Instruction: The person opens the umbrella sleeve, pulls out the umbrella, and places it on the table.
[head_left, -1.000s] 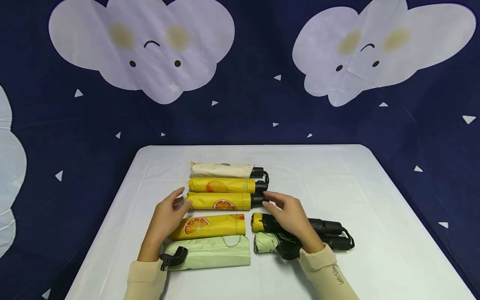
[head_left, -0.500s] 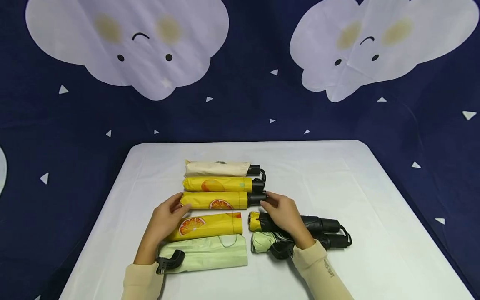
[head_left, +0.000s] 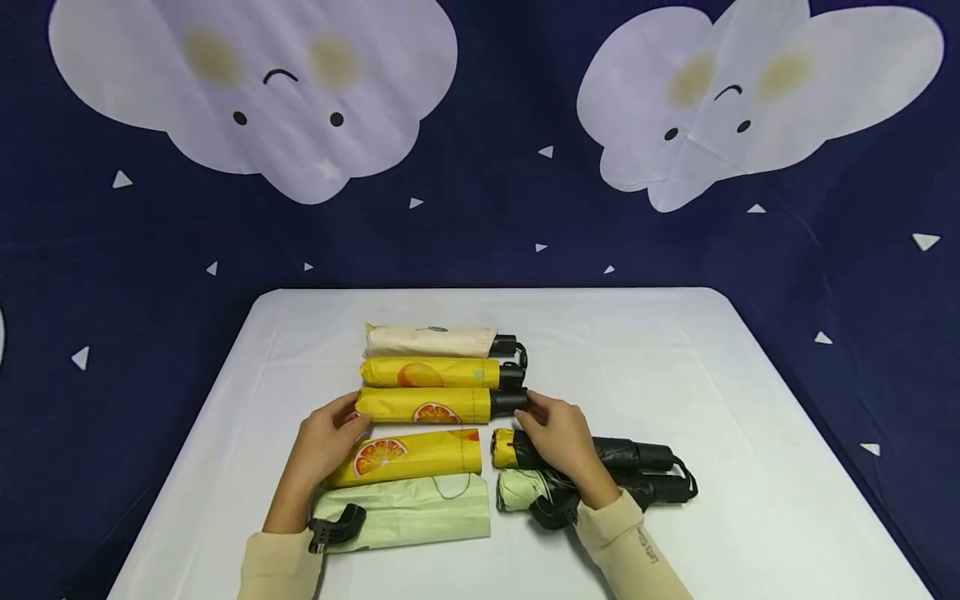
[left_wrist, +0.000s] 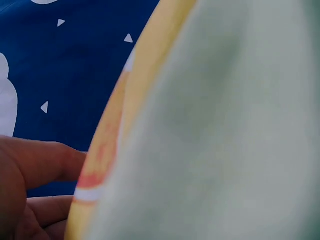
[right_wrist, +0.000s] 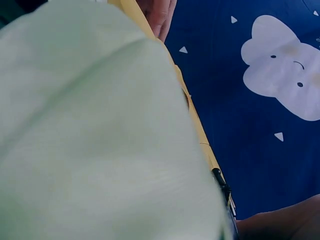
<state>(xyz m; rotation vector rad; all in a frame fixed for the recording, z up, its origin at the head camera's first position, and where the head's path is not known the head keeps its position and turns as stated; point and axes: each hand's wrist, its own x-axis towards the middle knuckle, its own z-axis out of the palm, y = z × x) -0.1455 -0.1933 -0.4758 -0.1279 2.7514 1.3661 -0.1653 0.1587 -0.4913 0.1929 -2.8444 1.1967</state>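
Observation:
A yellow folding umbrella in its sleeve (head_left: pixel 397 405), printed with an orange slice, lies across the table between both hands. My left hand (head_left: pixel 321 442) holds its left end between thumb and fingers. At the other end, my right hand (head_left: pixel 561 435) pinches the black handle (head_left: pixel 508 402). Just behind it lie a second sleeved yellow umbrella (head_left: pixel 461 372) and a beige one (head_left: pixel 420 340), handles all pointing right. In the left wrist view, fingers (left_wrist: pixel 45 160) show beside blurred pale green fabric (left_wrist: pixel 215 130), which hides most of the work. The right wrist view is similarly blocked.
In front lie a flat yellow sleeve (head_left: pixel 438 454) and a pale green sleeve (head_left: pixel 427 517). Two bare folded umbrellas, one yellow and black (head_left: pixel 633 454) and one green and black (head_left: pixel 520 492), lie under the right forearm. A dark blue cloud-print cloth (head_left: pixel 495 217) hangs behind the table.
Both hands have closed in from beside the front sleeved umbrella to hold its two ends. The head view has shifted slightly; the other umbrellas and sleeves stay in place.

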